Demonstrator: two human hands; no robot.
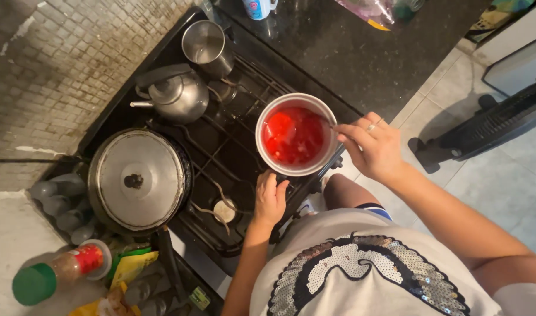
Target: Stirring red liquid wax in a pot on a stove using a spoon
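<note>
A small metal saucepan (266, 153) with bright red sauce (295, 137) in it sits on the front right burner of a black gas stove (221, 146). My left hand (269, 198) is closed around the pan's dark handle just below the pot. My right hand (374, 146) pinches the thin handle of a utensil (325, 120) whose end dips into the red sauce.
A large lidded pot (138, 178), a metal kettle (177, 93) and a steel cup (206, 47) stand on the other burners. A green-capped spice bottle (57, 272) and yellow packets (124, 275) lie at lower left. A dark counter (350, 52) lies behind; a black fan (484, 123) stands on the tiled floor.
</note>
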